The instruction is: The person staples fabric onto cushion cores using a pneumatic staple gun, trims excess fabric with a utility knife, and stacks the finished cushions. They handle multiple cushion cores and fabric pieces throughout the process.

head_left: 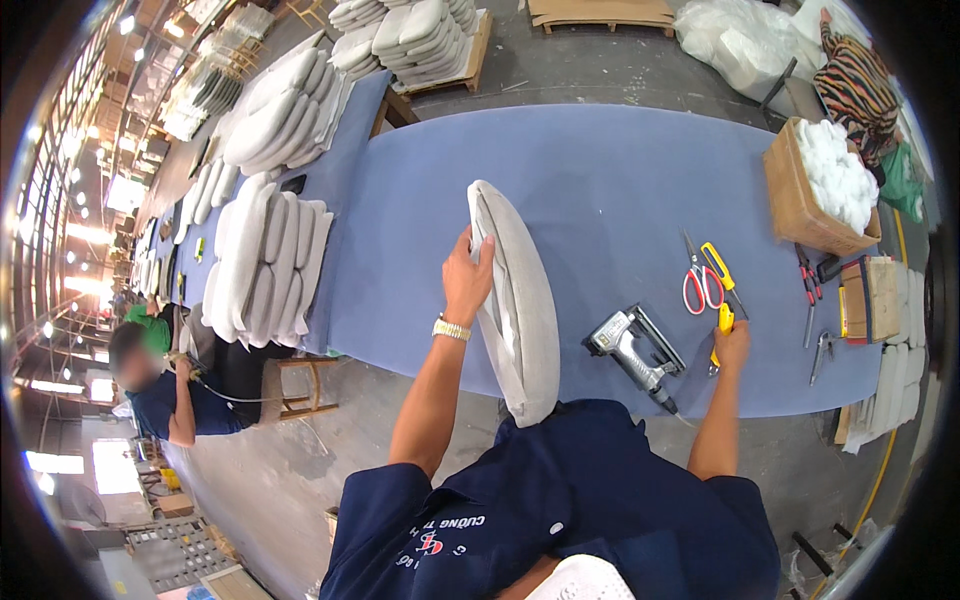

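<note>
My left hand [467, 282] grips the edge of a grey upholstered cushion [530, 300], which stands on its side at the near edge of the blue table. A pale opening runs along the cushion's seam side. My right hand [733, 345] is closed around a yellow utility knife [726, 318] just above the tabletop. Between the cushion and that hand lies a silver staple gun [632, 352], with a hose at its end. Scissors [700, 285] with red and white handles and a yellow-handled screwdriver [716, 264] lie just beyond my right hand.
The blue table [600, 170] bears a cardboard box [800, 190] of white stuffing, red-handled pliers [810, 280] and a smaller box [872, 300] at right. Stacked grey cushions [265, 260] fill the left side. A co-worker [170, 380] sits at left, holding a hosed tool.
</note>
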`<state>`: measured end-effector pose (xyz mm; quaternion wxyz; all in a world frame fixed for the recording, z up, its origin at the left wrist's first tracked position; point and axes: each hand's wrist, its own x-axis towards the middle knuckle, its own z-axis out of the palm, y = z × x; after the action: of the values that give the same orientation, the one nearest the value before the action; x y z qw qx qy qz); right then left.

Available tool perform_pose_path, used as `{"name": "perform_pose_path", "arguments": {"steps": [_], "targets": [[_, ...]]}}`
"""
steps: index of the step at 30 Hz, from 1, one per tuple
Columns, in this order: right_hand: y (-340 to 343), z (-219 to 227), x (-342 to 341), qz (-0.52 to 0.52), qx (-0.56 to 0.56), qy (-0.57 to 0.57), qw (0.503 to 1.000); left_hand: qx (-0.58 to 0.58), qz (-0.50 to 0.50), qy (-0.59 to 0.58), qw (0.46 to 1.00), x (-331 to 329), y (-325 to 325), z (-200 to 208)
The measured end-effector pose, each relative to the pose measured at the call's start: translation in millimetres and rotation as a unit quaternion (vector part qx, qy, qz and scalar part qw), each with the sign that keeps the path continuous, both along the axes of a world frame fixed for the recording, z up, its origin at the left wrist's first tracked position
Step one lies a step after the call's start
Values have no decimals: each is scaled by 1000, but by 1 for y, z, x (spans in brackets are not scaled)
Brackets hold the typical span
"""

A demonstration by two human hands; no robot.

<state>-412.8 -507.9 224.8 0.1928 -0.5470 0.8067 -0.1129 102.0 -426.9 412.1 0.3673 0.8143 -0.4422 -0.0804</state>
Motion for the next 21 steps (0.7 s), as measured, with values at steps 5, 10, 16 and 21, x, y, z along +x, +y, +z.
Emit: {"name": "perform_pose_path", "arguments": {"steps": [5,10,16,21], "targets": [[3,26,-8,19,51,-26,998,33,-1,-1,999,41,-56,2],[15,81,-14,-26,57,-354,933,-56,74,341,936,61,-75,-42],[-16,173,76,-36,-65,-784,616,-49,123,257,957,42,-75,-62],[-64,168,173,87,-57,-794,599,-232,87,-27,969,24,-84,1]]}}
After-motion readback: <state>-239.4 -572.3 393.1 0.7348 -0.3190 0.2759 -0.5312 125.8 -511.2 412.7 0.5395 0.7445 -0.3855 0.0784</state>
